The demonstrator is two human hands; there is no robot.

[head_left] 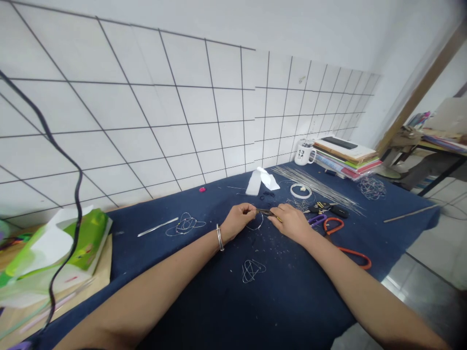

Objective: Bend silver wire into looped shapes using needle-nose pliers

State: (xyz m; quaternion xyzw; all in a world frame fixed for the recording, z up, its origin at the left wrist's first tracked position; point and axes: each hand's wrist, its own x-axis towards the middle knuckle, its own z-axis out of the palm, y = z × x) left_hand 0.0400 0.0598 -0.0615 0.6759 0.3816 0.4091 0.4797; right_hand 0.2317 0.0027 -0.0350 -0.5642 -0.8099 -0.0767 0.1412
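Observation:
My left hand (239,219), with a silver bangle (220,237) at its wrist, is closed in a pinch on a thin wire loop (260,224) that hangs just over the blue cloth. Wrapped in my right hand (290,221) is a pair of pliers (267,212), whose dark jaws point left and meet the wire by my left fingertips. Whether the jaws are clamped on it is too small to tell. Nearer me lies a bent wire shape (252,271), and left of my left hand another tangled wire shape (187,223) rests beside a flat silver strip (157,227).
Right of my right hand lie orange-handled scissors (333,226), purple-handled scissors (316,220) and black cutters (321,207). Behind are a white wire coil (301,190), straight wires (317,187), a white mug (304,152) and stacked books (345,158). A tissue pack (87,238) and black cable (78,194) stand left.

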